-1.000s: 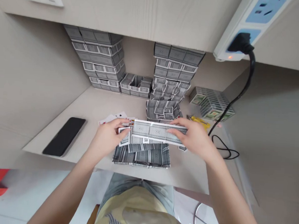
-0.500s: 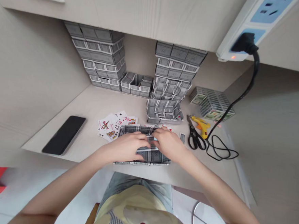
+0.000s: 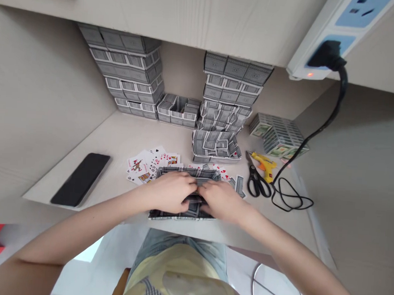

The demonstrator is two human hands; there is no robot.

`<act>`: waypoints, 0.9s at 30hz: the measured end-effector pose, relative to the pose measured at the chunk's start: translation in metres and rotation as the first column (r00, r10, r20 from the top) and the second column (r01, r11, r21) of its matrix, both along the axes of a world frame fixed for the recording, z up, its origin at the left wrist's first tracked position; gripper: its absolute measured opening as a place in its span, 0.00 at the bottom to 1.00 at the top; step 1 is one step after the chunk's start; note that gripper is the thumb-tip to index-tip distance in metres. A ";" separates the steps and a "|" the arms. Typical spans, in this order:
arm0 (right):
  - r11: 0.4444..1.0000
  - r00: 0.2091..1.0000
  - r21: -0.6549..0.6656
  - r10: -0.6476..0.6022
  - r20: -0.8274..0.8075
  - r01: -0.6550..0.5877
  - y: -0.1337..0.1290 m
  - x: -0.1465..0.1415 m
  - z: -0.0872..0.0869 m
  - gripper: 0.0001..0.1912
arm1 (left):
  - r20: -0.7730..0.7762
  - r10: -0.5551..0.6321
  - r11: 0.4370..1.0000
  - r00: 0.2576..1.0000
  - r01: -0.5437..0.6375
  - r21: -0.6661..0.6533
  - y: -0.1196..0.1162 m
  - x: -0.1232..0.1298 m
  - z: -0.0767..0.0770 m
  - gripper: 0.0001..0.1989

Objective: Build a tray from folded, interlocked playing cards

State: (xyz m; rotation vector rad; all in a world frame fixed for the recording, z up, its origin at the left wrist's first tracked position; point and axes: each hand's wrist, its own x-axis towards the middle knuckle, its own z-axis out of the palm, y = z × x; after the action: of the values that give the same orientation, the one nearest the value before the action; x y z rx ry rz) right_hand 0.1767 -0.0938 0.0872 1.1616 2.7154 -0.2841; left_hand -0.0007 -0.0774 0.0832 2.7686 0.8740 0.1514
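A grey box made of playing cards (image 3: 165,215) sits at the front edge of the desk, its top uncovered. Both my hands reach into it from above. My left hand (image 3: 173,191) is curled, with fingers and thumb closing on a grey card strip (image 3: 196,200) that crosses the middle of the box. From the other side my right hand (image 3: 225,200) bends its fingers round the same strip, close to the left fingertips. My fingers cover much of the strip, and how it joins the box walls is hidden.
Face-up playing cards (image 3: 145,164) lie behind the box. A phone (image 3: 81,179) is at left; scissors (image 3: 257,181) and a yellow glue gun (image 3: 265,165) with a looped cord are at right. Card boxes (image 3: 217,146) stack behind. A power strip (image 3: 332,44) hangs above.
My fingers have curled in and drawn together over the strip at the box's middle. The right hand has moved slightly nearer to me, uncovering cards behind the box.
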 end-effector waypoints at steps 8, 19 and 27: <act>0.965 0.976 0.149 -0.216 -0.024 0.217 0.005 -0.003 0.006 0.11 | 0.202 -0.003 0.999 0.979 -0.006 0.045 0.001 -0.007 0.005 0.08; 0.991 0.995 -0.095 -0.086 0.058 0.092 0.006 -0.009 0.001 0.13 | 0.064 0.064 0.992 0.996 -0.071 0.104 -0.007 -0.011 -0.018 0.15; 0.999 0.997 -0.014 0.048 0.061 -0.048 0.016 -0.019 0.000 0.11 | 0.125 0.072 0.968 0.990 -0.099 0.229 -0.010 -0.016 0.008 0.12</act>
State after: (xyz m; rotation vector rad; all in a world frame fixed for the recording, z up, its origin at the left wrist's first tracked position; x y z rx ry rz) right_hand 0.1578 -0.0776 0.0876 1.0817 2.6798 -0.2538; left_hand -0.0163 -0.0876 0.0908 2.9012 1.0047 0.4538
